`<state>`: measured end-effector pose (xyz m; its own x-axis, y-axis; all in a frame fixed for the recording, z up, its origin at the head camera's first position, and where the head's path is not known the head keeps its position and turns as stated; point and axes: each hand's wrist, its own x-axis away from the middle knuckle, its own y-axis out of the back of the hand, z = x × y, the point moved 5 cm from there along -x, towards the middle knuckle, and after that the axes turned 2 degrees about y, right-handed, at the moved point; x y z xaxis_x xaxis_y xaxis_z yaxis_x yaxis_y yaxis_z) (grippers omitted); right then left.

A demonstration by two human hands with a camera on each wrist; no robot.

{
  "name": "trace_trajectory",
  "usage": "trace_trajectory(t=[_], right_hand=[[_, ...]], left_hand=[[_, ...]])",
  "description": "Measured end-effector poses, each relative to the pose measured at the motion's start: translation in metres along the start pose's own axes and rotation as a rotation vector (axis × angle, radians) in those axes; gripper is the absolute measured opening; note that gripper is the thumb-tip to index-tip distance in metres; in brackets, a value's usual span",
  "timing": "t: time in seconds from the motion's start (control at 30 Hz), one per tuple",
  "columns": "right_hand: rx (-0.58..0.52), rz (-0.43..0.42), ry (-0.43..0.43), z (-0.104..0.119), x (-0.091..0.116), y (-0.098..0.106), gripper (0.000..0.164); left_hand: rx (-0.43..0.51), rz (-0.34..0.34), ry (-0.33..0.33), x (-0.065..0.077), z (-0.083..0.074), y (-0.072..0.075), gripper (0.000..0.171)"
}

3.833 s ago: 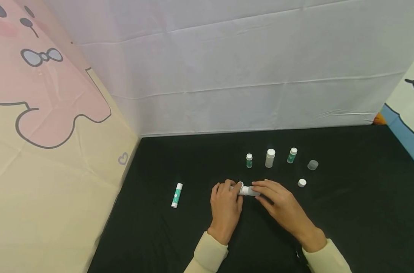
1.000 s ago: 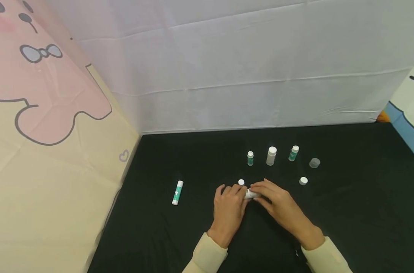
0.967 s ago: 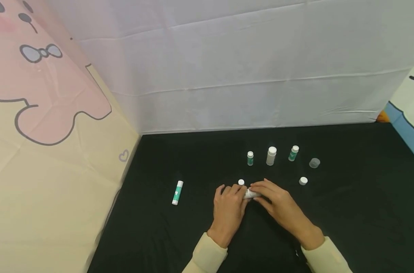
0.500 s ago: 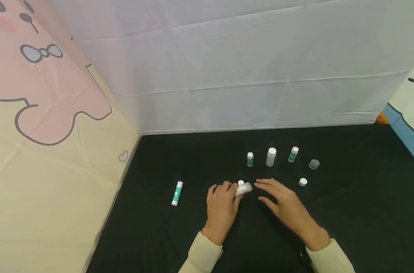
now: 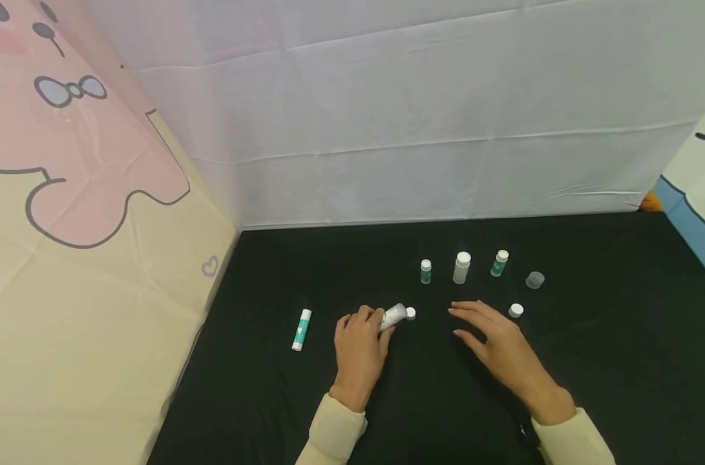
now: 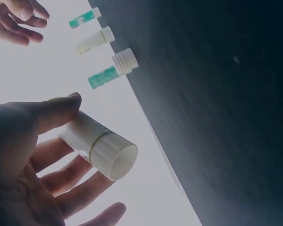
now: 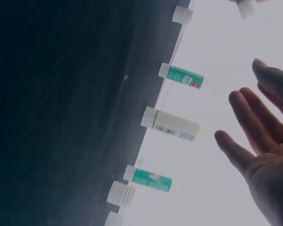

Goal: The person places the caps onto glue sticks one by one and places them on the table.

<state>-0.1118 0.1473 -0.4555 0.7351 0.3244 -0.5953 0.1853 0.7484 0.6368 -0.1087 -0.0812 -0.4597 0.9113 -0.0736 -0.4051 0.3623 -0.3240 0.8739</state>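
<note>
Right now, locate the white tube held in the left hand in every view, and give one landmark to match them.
Head: the white tube is below the middle, slightly right of centre.
Left wrist: the white tube is large, lower left of centre.
Right wrist: the white tube is partly seen, top right.
Shared landmark: the standing white bottle between two green-labelled tubes.

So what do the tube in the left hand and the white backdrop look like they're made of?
The tube: probably smooth plastic, with a soft sheen and a translucent-looking end. The white backdrop: matte, likely fabric, judging by fold creases and wrinkles; coated sheeting is possible.
</note>
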Motion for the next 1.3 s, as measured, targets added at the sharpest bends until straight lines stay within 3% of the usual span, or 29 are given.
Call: trace_trajectory(t=[0.47, 1.0, 1.3], right_hand=[[0.029, -0.025, -0.042, -0.012, 0.003, 0.011, 0.050], [0.069, -0.029, -0.071, -0.025, 0.005, 0.021, 0.050], [0.087, -0.036, -0.099, -0.030, 0.008, 0.027, 0.052]], left_hand=[[-0.045, 0.030, 0.107, -0.004, 0.025, 0.002, 0.032], [-0.118, 0.046, 0.164, -0.005, 0.048, 0.003, 0.029], [-0.134, 0.022, 0.212, -0.002, 0.061, 0.004, 0.028]])
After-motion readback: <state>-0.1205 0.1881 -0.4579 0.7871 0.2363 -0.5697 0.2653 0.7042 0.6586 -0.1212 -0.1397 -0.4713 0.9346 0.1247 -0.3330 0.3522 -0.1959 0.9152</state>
